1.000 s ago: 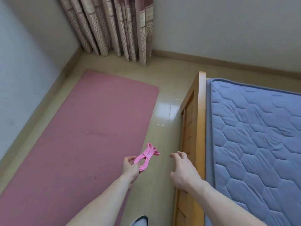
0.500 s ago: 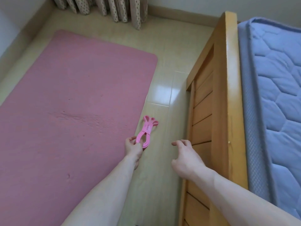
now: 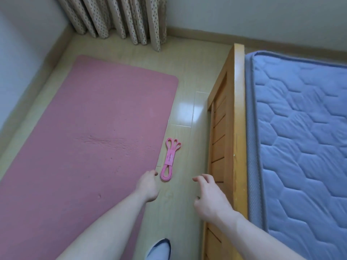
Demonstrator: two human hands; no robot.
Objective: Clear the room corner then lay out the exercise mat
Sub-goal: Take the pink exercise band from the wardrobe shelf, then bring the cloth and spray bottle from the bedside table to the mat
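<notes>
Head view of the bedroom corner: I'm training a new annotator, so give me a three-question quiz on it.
1. True or false: the exercise mat lies flat and unrolled on the floor.
2. The pink resistance band lies: A) on the mat, B) on the floor between the mat and the bed frame, C) on the mattress.
3. Fill in: the left hand and right hand each hold ____.

Key: 1 true; 2 B; 3 nothing.

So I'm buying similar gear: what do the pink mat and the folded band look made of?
The pink mat looks like matte foam: it shows dents and creases. The folded band looks like smooth rubber or latex, a thin, flat strip with slight sheen.
</notes>
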